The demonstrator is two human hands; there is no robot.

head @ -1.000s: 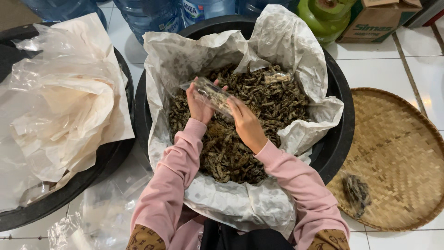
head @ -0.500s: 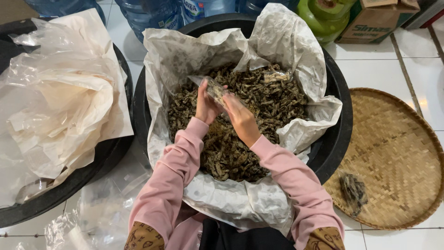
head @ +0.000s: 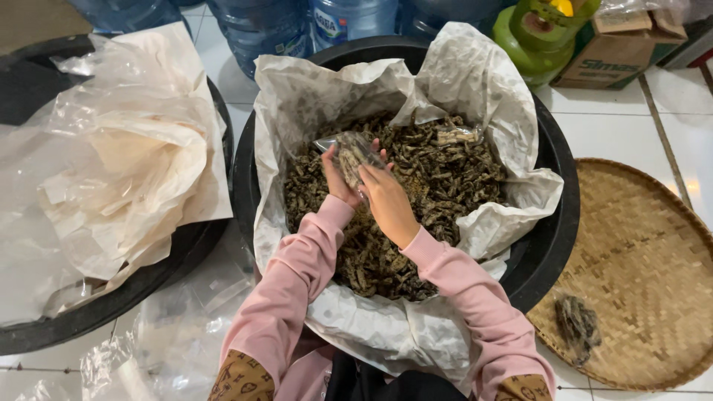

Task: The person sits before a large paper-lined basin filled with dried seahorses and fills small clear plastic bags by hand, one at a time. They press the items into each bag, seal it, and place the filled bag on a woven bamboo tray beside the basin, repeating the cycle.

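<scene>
Both hands over the black basin (head: 553, 223), lined with crumpled paper (head: 475, 89). Left hand (head: 338, 178) and right hand (head: 386, 204) grip a small clear bag (head: 353, 156); fingers closed round it from either side, bag partly filled with dark dried pieces. Heap of dried pieces (head: 445, 178) lies just beyond and below the fingers, still large. One filled bag (head: 578, 327) rests on the woven tray (head: 653, 245), well right of the fingers. Judged: early going, most unpacked.
</scene>
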